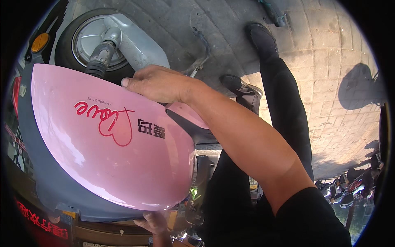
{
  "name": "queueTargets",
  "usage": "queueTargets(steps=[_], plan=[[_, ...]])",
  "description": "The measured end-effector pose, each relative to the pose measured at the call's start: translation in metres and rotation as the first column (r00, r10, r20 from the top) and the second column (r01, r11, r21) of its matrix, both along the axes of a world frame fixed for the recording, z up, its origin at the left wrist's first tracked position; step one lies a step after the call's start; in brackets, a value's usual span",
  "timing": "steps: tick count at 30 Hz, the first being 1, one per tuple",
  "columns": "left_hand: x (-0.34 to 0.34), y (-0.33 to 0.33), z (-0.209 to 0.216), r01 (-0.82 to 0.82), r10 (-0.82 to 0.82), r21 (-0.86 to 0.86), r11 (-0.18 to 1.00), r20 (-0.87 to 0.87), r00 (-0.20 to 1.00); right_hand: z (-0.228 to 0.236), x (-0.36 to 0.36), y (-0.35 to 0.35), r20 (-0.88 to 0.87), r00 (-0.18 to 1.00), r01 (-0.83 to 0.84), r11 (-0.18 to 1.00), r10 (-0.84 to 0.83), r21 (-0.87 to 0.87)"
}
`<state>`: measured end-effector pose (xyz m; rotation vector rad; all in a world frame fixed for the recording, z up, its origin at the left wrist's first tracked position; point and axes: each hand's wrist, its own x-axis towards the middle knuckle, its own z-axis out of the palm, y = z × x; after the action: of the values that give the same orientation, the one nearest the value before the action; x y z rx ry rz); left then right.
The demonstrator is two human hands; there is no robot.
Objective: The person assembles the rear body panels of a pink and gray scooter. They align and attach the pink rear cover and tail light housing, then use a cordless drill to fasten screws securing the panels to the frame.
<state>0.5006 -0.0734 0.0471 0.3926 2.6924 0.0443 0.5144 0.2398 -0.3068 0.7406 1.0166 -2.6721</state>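
— So, what is being held?
— A pink scooter body panel (pixel 111 140): glossy, smoothly curved plastic with a matte grey border along its left and lower edge. It fills the left half of the view, in front of the scooter's rear wheel (pixel 88 41).
— And the hands?
— The right hand (pixel 154 84) lies over the panel's top edge, fingers curled down and closed on it. The left hand (pixel 154 224) grips the panel's lower rim from underneath, fingers wrapped up over it.
— Any markings?
— Red cursive lettering with a heart outline at the panel's middle, dark characters just right of it, a tiny dark line of print above.
— Around it?
— Above the panel, a black ribbed shock absorber (pixel 98 61) and a grey swingarm cover (pixel 138 41); an orange reflector (pixel 40 42) left of the wheel. Right of the panel, grey brick paving (pixel 329 70).
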Motion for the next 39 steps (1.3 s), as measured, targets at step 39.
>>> queueTargets(steps=[39], plan=[[-0.079, 0.362, -0.041, 0.847, -0.816, -0.178, 0.501, 0.227, 0.531, -0.040, 0.065, -0.100, -0.188, 0.958, 0.263, 0.929, -0.219, 0.261]])
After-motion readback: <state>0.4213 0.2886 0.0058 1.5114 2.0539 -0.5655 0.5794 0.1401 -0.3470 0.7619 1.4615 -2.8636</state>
